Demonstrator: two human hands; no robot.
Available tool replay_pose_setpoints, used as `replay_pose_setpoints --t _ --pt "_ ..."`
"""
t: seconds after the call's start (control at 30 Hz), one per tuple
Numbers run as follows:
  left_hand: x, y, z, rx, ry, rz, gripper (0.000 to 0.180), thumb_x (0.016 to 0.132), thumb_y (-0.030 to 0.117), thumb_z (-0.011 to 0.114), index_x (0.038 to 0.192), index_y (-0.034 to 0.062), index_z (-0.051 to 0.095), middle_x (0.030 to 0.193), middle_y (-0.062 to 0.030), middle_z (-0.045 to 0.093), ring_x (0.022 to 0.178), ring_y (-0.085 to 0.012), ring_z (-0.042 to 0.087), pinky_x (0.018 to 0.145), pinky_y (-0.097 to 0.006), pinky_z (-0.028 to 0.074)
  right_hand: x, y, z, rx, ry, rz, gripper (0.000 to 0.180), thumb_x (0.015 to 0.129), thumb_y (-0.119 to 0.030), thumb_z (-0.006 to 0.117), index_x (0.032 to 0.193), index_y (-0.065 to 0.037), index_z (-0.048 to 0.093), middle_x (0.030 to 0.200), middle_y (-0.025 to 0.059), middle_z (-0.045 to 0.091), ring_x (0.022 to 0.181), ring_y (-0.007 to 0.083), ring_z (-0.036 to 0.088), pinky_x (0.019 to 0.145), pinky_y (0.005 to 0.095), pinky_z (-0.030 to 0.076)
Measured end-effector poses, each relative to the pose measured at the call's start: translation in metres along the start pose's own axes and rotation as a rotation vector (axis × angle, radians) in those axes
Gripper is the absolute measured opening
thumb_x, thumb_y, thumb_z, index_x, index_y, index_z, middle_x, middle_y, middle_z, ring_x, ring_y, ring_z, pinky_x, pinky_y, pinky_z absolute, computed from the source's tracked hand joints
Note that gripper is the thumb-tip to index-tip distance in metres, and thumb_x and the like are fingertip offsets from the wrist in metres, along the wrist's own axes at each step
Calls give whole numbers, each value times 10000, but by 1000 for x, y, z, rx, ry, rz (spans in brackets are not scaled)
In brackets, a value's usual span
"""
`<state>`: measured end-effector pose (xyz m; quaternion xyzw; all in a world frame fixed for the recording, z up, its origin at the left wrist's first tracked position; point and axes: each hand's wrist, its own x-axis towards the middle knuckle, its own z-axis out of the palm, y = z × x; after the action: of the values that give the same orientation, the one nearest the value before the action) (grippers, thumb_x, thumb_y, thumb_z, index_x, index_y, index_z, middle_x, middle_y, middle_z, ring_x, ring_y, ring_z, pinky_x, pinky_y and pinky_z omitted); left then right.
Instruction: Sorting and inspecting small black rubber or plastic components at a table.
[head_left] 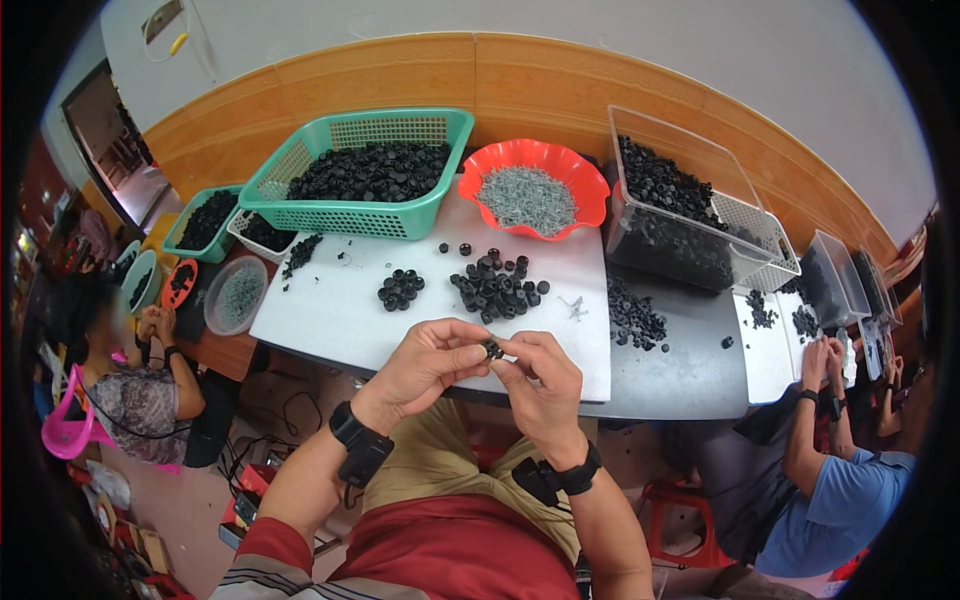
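Just over the front edge of the white work surface, my left hand (433,362) and my right hand (540,382) meet. Both sets of fingertips pinch one small round black plastic part (492,349), partly covered by the fingers. Right beyond them lies a loose pile of black round parts (497,287). A smaller cluster of the same parts (400,289) sits to its left. A few thin grey metal pieces (574,308) lie on the white sheet (340,325) to the right of the pile.
Along the back stand a green basket (350,219) of black parts, a red scalloped bowl (590,190) of grey metal pieces and a clear bin (668,245). More black parts (637,318) spread over the dark tabletop at right. Co-workers sit at left (150,400) and right (840,500).
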<state>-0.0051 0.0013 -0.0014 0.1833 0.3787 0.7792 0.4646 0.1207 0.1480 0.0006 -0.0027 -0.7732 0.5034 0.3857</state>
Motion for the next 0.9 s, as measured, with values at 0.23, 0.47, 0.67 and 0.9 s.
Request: replay_pose_setpoints --t 0.23,0.47,0.67,0.9 --pt "0 -1 0 27 14 -6 206 945 -12 706 1151 -29 702 1083 -135 737 940 -186 735 874 -316 631 -3 3 0 71 25 21 240 849 42 782 1079 5 723 976 132 710 789 178 679 671 272 546" --pt "-1 0 2 36 18 -8 214 944 -4 712 1157 -25 711 1089 -133 739 943 -178 734 871 -309 631 0 4 -1 5 30 -70 238 856 30 780 1085 -1 723 965 131 709 777 205 685 660 285 539" --pt "-2 -4 2 40 52 2 216 941 9 723 1155 -23 717 1067 -123 750 914 -172 738 856 -302 633 -1 4 -1 -43 38 -128 240 868 21 773 1101 -6 722 959 135 700 761 221 688 648 290 545" --pt "-2 -7 2 71 67 21 221 943 11 723 1161 -22 720 1061 -123 753 906 -166 741 851 -293 632 -2 8 1 -56 49 -178 242 875 22 767 1110 -3 718 977 140 696 768 226 698 644 299 556"
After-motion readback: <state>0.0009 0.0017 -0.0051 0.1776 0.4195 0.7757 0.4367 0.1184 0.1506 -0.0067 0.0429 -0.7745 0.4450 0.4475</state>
